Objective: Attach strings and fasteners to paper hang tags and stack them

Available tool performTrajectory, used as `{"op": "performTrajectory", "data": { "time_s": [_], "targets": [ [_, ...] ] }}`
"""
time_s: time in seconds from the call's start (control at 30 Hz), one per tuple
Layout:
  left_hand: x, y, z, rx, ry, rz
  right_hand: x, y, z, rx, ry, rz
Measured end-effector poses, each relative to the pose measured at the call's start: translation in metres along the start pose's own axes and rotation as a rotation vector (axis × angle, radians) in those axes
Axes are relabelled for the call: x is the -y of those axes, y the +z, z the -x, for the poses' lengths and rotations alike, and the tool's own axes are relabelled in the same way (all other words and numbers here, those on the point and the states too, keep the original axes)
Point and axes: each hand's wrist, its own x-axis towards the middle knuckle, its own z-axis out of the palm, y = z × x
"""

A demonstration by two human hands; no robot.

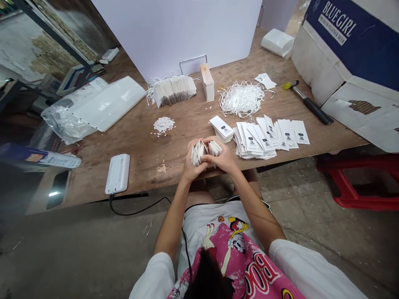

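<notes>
At the table's front edge, my left hand [190, 164] is closed around a stack of white cards [198, 153] seen from their edges. Beside it, my right hand [226, 158] grips a second bunch of cards [215, 148], its thumb reaching across toward the first. The hands nearly touch. Just beyond my right hand lies a neat pile of printed cards [222, 126]. Further right, a loose spread of similar white cards [258, 139] covers the table edge. A small heap of white bits [163, 125] sits to the far left of my hands.
Behind stand a row of strung tags [174, 90], an upright card stack [208, 83] and a tangle of white strings [242, 99]. A hammer [311, 104] lies by a beer carton [352, 62] at right. At left are a power bank [117, 173], plastic bags [106, 104] and a phone [58, 189].
</notes>
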Motion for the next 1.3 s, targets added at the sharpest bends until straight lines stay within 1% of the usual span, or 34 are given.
{"op": "performTrajectory", "data": {
  "time_s": [0.1,0.27,0.4,0.5,0.57,0.67,0.73,0.87,0.97,1.03,1.17,1.23,1.3],
  "targets": [
    [-0.003,-0.001,0.000,0.037,-0.021,0.046,-0.006,0.002,0.001,-0.006,-0.085,0.040],
    [-0.005,-0.001,0.003,0.096,-0.087,0.143,-0.013,0.001,0.005,0.096,-0.097,0.024],
    [-0.004,0.001,0.005,0.085,-0.115,0.072,-0.013,-0.002,0.006,0.148,-0.071,0.078],
    [-0.005,-0.002,0.007,0.107,-0.129,0.039,-0.012,-0.001,0.006,0.183,-0.072,0.101],
    [-0.006,-0.005,0.008,0.147,-0.148,0.051,-0.011,0.001,0.006,0.182,-0.082,0.064],
    [-0.007,-0.010,0.010,0.246,-0.172,0.068,-0.010,0.005,0.007,0.139,-0.071,-0.029],
    [-0.005,-0.011,0.011,0.262,-0.167,0.074,-0.010,0.007,0.008,0.126,-0.040,-0.066],
    [0.003,-0.007,0.012,0.151,-0.155,0.107,-0.011,0.008,0.009,0.142,0.038,-0.067],
    [0.004,-0.004,0.012,0.105,-0.149,0.101,-0.011,0.006,0.006,0.137,0.009,0.008],
    [0.001,-0.005,0.011,0.129,-0.141,0.075,-0.010,0.005,0.005,0.128,-0.025,0.030],
    [-0.007,-0.011,0.009,0.247,-0.099,0.031,-0.011,0.001,0.003,0.079,-0.064,-0.006],
    [-0.008,-0.015,0.006,0.264,-0.063,0.027,-0.010,-0.002,0.001,0.087,-0.078,-0.005],
    [-0.009,-0.017,0.003,0.253,-0.040,0.032,-0.008,-0.005,-0.001,0.112,-0.091,0.001]
  ]
}}
